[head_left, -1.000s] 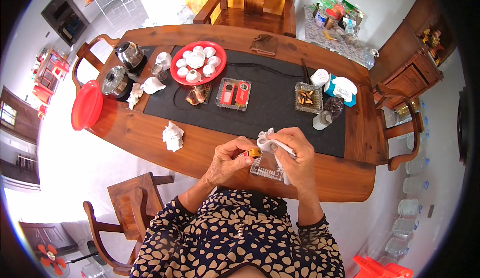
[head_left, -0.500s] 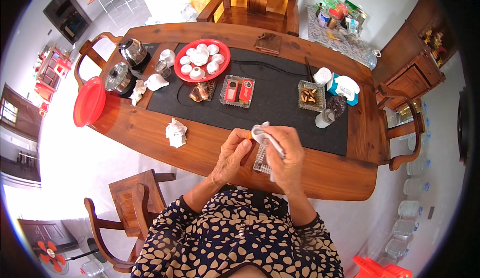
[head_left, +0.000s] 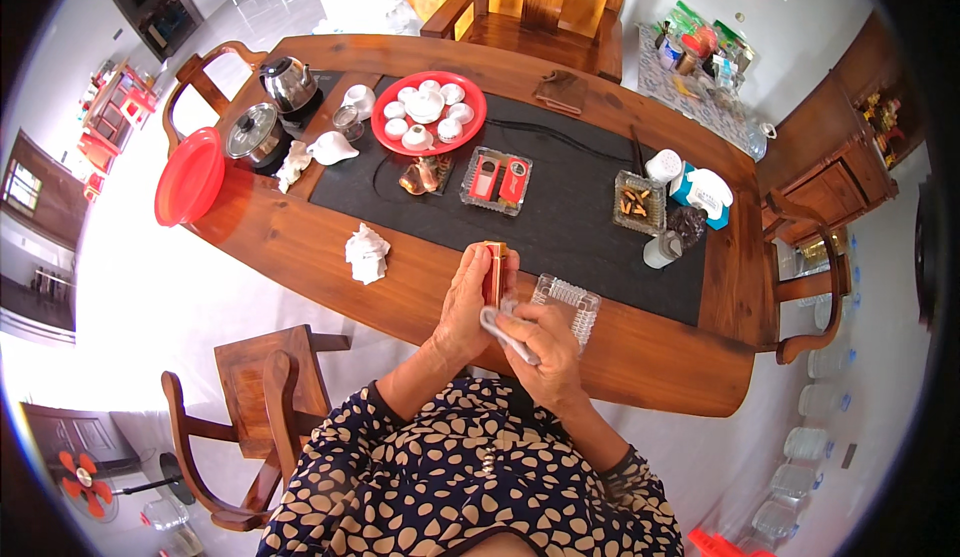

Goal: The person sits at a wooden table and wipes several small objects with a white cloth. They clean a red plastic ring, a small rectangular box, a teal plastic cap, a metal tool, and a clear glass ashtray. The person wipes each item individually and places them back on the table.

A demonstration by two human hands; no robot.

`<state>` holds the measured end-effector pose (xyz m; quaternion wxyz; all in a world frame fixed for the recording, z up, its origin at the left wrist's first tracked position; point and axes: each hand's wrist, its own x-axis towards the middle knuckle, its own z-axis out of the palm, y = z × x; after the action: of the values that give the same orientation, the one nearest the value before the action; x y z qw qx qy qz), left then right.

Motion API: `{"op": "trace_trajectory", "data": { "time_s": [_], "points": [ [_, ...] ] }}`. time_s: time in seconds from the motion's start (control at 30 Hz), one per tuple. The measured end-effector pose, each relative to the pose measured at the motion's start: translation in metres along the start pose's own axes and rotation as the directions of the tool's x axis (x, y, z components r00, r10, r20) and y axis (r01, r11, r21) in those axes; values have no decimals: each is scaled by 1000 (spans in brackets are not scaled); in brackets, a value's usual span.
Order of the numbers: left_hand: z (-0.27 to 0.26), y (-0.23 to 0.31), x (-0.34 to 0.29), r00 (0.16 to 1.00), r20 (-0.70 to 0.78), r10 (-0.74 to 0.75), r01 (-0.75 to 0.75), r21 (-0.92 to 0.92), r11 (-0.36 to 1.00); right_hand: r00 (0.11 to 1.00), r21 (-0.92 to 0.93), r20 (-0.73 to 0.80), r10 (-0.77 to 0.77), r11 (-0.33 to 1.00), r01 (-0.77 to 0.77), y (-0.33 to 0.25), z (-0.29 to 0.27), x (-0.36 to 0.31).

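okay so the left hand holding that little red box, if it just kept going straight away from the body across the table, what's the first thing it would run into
Probably the clear glass tray holding two red boxes, on the black mat beyond the left hand. Bare wood and mat lie between. Depth is hard to judge in this fisheye view, so it might pass slightly beside it.

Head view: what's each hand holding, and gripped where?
Left hand holds a small red-and-orange box upright, gripped along its left side. Right hand pinches a white cloth against the box's lower end.
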<state>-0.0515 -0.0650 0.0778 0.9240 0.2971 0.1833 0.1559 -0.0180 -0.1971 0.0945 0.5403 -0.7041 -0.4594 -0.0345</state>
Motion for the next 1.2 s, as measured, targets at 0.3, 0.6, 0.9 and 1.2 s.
{"op": "trace_trajectory", "data": {
  "time_s": [0.3, 0.6, 0.9, 1.2],
  "points": [
    [22, -5, 5, 997, -46, 55, -57, -64, 996, 932, 163, -221, 289, 953, -257, 0, 21, 11],
    [3, 8, 6, 984, 98, 147, -161, 157, 974, 817, 571, 162, 553, 623, -535, 14, -15, 24],
    [0, 60, -5, 879, 422, -224, -239, 795, 558, 913, 466, 343, 221, 804, -369, 26, -54, 44],
    [10, 27, -7, 955, 272, -122, -127, 743, 657, 884, 630, -36, 466, 697, -342, 25, -40, 42]
  ]
}}
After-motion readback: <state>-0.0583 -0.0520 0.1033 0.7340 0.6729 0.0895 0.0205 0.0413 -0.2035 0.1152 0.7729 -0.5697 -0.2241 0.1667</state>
